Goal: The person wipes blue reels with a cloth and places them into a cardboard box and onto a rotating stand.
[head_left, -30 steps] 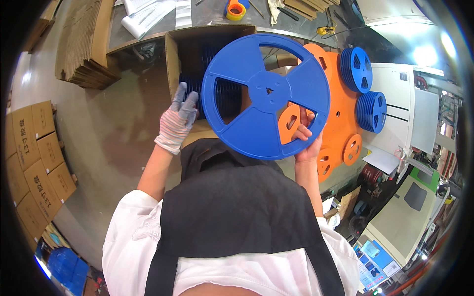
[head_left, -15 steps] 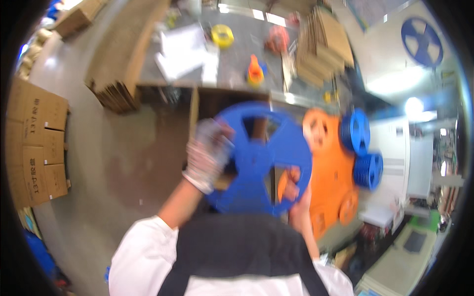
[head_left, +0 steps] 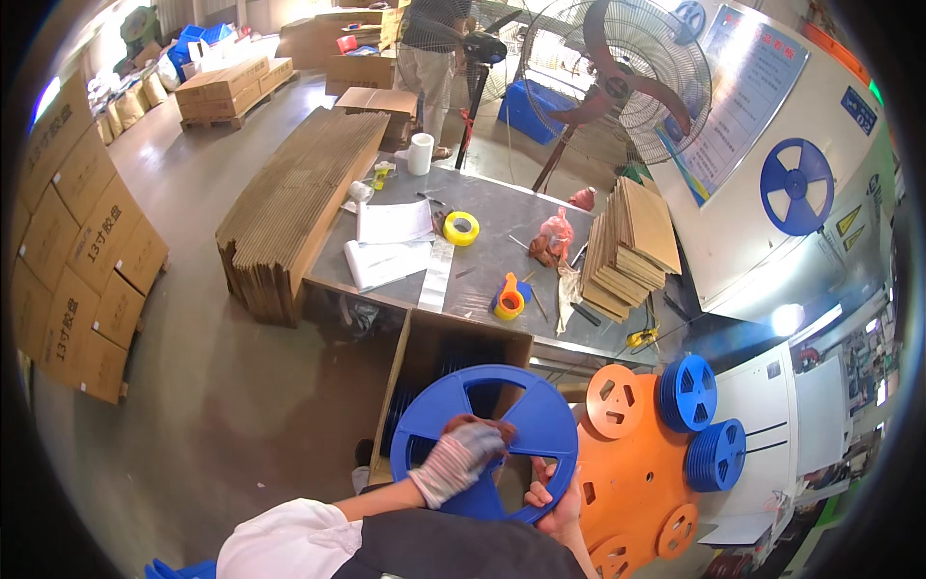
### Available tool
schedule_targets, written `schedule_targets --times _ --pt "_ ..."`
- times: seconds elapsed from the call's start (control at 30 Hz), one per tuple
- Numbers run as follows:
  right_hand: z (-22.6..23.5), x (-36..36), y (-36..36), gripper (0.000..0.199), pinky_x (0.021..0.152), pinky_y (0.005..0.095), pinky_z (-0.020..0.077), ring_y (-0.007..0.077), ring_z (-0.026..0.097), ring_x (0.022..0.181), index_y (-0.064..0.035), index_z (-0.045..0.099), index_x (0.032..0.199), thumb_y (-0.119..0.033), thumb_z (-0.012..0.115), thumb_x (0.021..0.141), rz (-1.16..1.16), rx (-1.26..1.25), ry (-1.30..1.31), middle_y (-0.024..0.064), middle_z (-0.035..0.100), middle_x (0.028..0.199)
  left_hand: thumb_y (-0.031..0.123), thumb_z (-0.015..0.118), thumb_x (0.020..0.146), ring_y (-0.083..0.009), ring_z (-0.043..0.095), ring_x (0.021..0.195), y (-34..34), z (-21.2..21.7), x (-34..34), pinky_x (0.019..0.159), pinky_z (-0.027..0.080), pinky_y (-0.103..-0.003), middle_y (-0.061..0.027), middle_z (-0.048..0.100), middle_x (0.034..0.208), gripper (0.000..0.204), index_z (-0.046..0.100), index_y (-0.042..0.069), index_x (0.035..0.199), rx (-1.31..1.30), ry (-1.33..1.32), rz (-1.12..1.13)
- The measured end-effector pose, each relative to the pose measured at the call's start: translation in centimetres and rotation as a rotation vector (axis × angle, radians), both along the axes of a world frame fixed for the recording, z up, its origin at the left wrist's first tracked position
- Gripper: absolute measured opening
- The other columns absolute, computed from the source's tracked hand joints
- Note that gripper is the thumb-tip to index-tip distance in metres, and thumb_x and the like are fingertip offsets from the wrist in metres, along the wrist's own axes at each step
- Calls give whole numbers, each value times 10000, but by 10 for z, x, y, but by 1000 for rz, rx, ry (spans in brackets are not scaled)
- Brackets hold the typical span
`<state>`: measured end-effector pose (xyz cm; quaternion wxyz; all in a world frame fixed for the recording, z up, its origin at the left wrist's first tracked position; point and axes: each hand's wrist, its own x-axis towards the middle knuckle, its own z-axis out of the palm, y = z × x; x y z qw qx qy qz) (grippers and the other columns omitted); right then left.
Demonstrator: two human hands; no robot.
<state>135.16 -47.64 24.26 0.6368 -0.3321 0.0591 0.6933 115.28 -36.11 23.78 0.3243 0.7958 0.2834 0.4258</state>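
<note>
1. right hand [head_left: 558, 507] clamped the blue reel [head_left: 545, 420] by its rim, in front of the open box [head_left: 463, 333], probably steadying it.
2. left hand [head_left: 453, 465] gripped brown cloth [head_left: 505, 430] against the reel's face, likely for wiping.

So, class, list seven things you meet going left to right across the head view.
Stacked boxes, cardboard stack, left hand, right hand, orange disc, stacked blue reels, upper blue reel.

A blue reel [head_left: 537, 425] (broad-spoked, with open windows) is held up face-on, a reddish-brown cloth [head_left: 502, 430] over its middle.
</note>
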Motion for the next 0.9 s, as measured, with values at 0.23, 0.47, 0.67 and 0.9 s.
schedule_targets --times 0.23,0.47,0.67,0.9 --pt "6 -7 3 546 483 242 343 94 380 468 -63 537 888 -553 310 967 28 25 -41 119 528 1312 8 663 742 -271 609 1012 -13 -4 -1 874 467 -370 -125 639 1057 230 658 86 958 -68 -91 -51" --pt "8 -6 6 537 482 245 320 101 367 458 -78 510 887 -561 291 969 39 33 -63 102 504 1329 40 662 778 -272 620 1008 14 -22 -22 880 474 -368 -116 668 1041 213 658 69 989 -168 22 203" --pt "5 -5 5 503 472 248 324 112 373 450 -82 515 890 -542 326 968 53 42 -118 91 525 1275 27 666 723 -309 625 916 27 -99 -42 803 489 -349 -132 653 963 231 657 76 949 -268 96 185" --pt "14 17 7 454 436 224 355 97 426 452 -66 524 920 -477 344 986 -172 103 -123 151 471 1341 31 620 743 -301 613 971 26 -110 -149 838 503 -367 -159 612 1088 368 599 58 1109 -254 412 573"
